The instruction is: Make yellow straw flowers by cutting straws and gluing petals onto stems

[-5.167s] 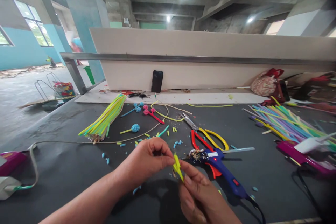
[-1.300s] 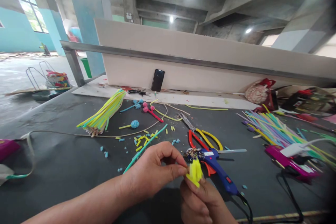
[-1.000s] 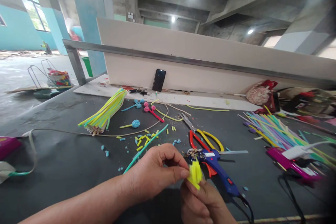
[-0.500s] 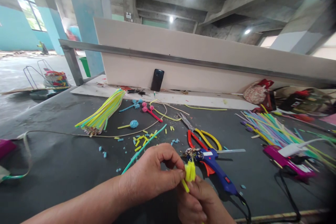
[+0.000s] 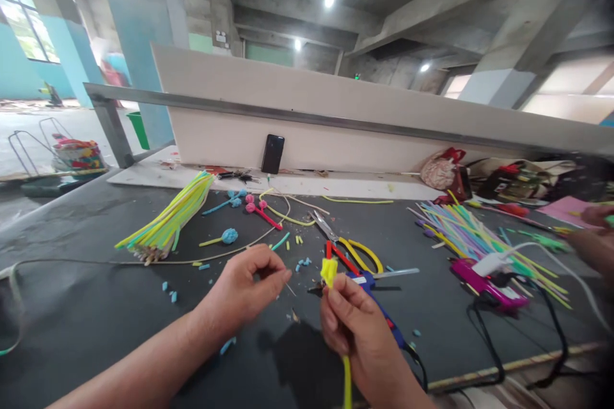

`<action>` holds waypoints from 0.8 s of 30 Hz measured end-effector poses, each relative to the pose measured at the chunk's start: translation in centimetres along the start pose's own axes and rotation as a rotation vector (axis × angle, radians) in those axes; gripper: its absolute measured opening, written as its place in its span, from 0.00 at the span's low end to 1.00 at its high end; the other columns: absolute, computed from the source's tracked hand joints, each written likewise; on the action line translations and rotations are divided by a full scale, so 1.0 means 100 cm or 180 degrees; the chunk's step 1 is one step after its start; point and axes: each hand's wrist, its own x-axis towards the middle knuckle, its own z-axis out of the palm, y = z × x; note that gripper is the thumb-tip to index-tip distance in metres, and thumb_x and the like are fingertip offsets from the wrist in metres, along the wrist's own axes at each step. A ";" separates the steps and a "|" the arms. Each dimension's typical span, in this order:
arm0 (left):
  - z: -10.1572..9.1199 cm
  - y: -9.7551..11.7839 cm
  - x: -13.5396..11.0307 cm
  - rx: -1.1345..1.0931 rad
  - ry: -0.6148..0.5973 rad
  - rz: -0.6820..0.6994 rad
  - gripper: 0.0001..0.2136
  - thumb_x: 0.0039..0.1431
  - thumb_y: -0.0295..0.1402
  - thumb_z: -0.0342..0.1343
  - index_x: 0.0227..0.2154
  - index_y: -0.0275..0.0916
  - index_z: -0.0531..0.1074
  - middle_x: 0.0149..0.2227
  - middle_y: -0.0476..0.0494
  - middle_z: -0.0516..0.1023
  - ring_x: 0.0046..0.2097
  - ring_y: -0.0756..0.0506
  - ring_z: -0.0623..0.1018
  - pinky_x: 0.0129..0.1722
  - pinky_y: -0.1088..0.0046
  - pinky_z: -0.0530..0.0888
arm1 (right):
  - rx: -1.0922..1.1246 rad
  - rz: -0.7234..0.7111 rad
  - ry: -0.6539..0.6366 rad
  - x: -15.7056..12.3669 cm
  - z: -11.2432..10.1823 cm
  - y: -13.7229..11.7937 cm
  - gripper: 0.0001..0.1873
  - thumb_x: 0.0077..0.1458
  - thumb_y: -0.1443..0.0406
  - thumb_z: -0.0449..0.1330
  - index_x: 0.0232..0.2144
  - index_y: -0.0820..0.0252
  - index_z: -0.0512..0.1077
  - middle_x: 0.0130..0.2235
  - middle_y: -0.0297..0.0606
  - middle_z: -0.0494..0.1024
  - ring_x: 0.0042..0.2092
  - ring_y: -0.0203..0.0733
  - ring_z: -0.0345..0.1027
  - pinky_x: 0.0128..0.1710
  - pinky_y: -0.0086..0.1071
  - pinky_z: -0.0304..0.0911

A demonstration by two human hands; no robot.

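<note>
My right hand is closed around a yellow fuzzy stem and holds it upright. The stem's rolled yellow head sticks up above my fingers. My left hand hovers a little to the left over the dark table, apart from the yellow piece. Its thumb and fingers are pinched together, and a thin pale sliver pokes out of the pinch. A blue glue gun lies right behind my right hand, partly hidden by it. Red and yellow scissors lie just beyond.
A bundle of yellow-green sticks lies at left, and mixed coloured sticks at right beside a magenta tool. Small blue and pink ball-headed stems and cut scraps dot the middle. A phone leans on the back board. Another person's hand is at the right edge.
My left hand let go of the yellow head and drew away to the left. My right hand now holds the stem upright alone. The view swung right.
</note>
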 end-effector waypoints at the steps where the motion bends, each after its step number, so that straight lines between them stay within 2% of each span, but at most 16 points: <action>1: 0.004 0.001 -0.001 -0.0116 -0.0103 -0.0064 0.07 0.49 0.31 0.55 0.19 0.36 0.68 0.22 0.50 0.67 0.27 0.51 0.66 0.28 0.76 0.62 | -0.0443 -0.0273 0.0245 0.001 0.002 -0.002 0.10 0.51 0.60 0.60 0.25 0.58 0.63 0.17 0.24 0.66 0.14 0.24 0.48 0.13 0.19 0.44; 4: 0.022 0.007 -0.005 -0.0821 -0.0226 -0.0638 0.06 0.48 0.32 0.57 0.23 0.35 0.70 0.22 0.50 0.68 0.26 0.52 0.66 0.27 0.76 0.62 | -0.1910 -0.1057 0.0885 0.002 0.009 -0.005 0.11 0.52 0.58 0.58 0.24 0.58 0.64 0.18 0.27 0.68 0.17 0.30 0.58 0.16 0.23 0.53; 6: 0.033 0.012 -0.009 -0.1311 -0.0194 -0.0797 0.07 0.48 0.34 0.58 0.24 0.34 0.71 0.22 0.50 0.69 0.26 0.52 0.66 0.27 0.77 0.62 | -0.2769 -0.1506 0.1142 0.001 0.015 -0.005 0.09 0.53 0.59 0.56 0.25 0.57 0.66 0.20 0.30 0.71 0.20 0.34 0.63 0.19 0.26 0.58; 9: 0.043 0.018 -0.014 -0.2169 -0.0028 -0.0930 0.09 0.47 0.35 0.60 0.24 0.33 0.71 0.23 0.49 0.70 0.26 0.52 0.68 0.28 0.77 0.64 | -0.3529 -0.2005 0.1157 -0.001 0.026 -0.004 0.05 0.54 0.64 0.54 0.28 0.57 0.68 0.24 0.33 0.75 0.24 0.38 0.69 0.24 0.28 0.61; 11: 0.044 0.020 -0.017 -0.2715 0.0169 -0.1061 0.09 0.46 0.35 0.61 0.23 0.33 0.70 0.23 0.49 0.71 0.26 0.53 0.69 0.29 0.77 0.65 | -0.3775 -0.2199 0.1027 -0.002 0.033 -0.002 0.07 0.55 0.67 0.51 0.29 0.56 0.69 0.26 0.35 0.76 0.27 0.39 0.71 0.26 0.29 0.62; 15: 0.041 0.019 -0.022 -0.3343 0.0495 -0.1244 0.09 0.43 0.32 0.64 0.22 0.34 0.69 0.21 0.52 0.70 0.24 0.54 0.68 0.27 0.79 0.64 | -0.3752 -0.2368 0.0862 -0.005 0.047 0.007 0.10 0.56 0.69 0.51 0.37 0.58 0.71 0.34 0.42 0.78 0.35 0.44 0.72 0.33 0.34 0.65; 19: 0.035 0.016 -0.018 -0.3514 0.0633 -0.1171 0.09 0.43 0.31 0.64 0.22 0.34 0.69 0.21 0.52 0.70 0.24 0.55 0.67 0.26 0.80 0.64 | -0.3271 -0.2543 0.0558 -0.008 0.052 0.021 0.20 0.55 0.72 0.50 0.50 0.59 0.66 0.47 0.46 0.74 0.48 0.46 0.68 0.46 0.37 0.63; 22: 0.021 0.014 -0.011 -0.3316 0.0449 -0.1017 0.09 0.46 0.32 0.63 0.23 0.32 0.70 0.23 0.50 0.70 0.25 0.55 0.69 0.28 0.80 0.66 | -0.2953 -0.2290 0.0316 -0.010 0.049 0.027 0.23 0.56 0.70 0.52 0.55 0.55 0.59 0.54 0.44 0.68 0.54 0.45 0.62 0.50 0.38 0.59; 24: 0.006 0.012 -0.004 -0.3044 0.0173 -0.0907 0.09 0.47 0.32 0.62 0.23 0.31 0.69 0.23 0.49 0.71 0.26 0.55 0.70 0.31 0.79 0.68 | -0.2828 -0.2052 0.0311 -0.012 0.043 0.026 0.24 0.57 0.67 0.52 0.55 0.53 0.56 0.55 0.43 0.67 0.53 0.46 0.62 0.48 0.38 0.60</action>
